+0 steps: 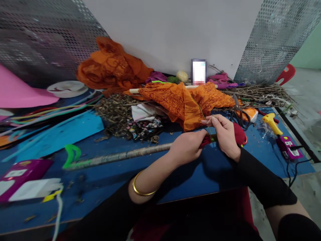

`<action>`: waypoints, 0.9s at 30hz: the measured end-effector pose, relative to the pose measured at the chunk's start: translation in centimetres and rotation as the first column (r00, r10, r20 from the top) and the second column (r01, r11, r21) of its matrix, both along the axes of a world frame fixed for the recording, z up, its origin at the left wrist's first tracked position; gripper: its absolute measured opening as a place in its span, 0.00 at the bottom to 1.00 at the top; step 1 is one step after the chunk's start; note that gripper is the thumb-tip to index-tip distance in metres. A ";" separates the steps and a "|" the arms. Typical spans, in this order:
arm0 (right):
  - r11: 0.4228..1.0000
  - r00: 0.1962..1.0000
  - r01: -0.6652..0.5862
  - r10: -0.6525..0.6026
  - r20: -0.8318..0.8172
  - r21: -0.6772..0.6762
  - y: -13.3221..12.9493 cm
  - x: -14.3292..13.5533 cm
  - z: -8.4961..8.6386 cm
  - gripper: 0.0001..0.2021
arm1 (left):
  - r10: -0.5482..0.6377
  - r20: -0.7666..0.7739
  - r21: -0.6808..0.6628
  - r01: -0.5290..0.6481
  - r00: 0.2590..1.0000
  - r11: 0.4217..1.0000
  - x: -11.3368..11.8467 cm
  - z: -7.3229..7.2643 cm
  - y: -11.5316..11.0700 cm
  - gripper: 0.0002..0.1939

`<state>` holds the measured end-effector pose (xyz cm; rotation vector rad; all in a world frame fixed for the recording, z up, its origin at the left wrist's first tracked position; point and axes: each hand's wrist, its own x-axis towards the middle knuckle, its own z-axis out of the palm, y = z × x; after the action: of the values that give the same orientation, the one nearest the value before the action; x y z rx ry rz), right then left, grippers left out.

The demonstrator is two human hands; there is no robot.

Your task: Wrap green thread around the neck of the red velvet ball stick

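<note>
A long stick (130, 154) lies slanted over the blue table, with a bright green curl (71, 155) at its left end. Around its right end is dark red cloth (239, 134), bulging beyond my hands. My left hand (187, 147) is closed round the stick where the cloth begins. Thumb and fingertips of my right hand (225, 132) pinch a thin greenish string (208, 129) just above the cloth. An olive band shows on the cloth between both hands. Orange patterned fabric (175, 97) lies right behind them.
Black-handled scissors (242, 115) and a yellow glue gun (272, 124) sit at right, near a purple power box (289, 147) with black cords. Dry twigs (265, 92) lie along the back. A lit phone (199, 72) stands against the white panel. Another purple box (25, 174) is at left.
</note>
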<state>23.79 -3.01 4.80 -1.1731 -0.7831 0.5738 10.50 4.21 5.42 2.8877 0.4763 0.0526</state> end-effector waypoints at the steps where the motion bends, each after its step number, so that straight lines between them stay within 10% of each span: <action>1: 1.000 1.000 0.001 -0.001 -0.008 0.000 0.0 0.0 0.0 0.10 | 0.005 0.003 0.010 -0.005 1.000 1.000 0.0 0.0 0.0 0.12; 27: 0.996 0.999 0.032 -0.034 -0.012 -0.085 0.3 0.2 -0.5 0.09 | -0.155 0.203 0.168 0.122 0.967 0.978 -0.1 -0.9 -0.1 0.11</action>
<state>24.00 -2.73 4.30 -1.2572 -0.7328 0.5917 10.42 4.11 4.51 3.0094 0.2389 0.3921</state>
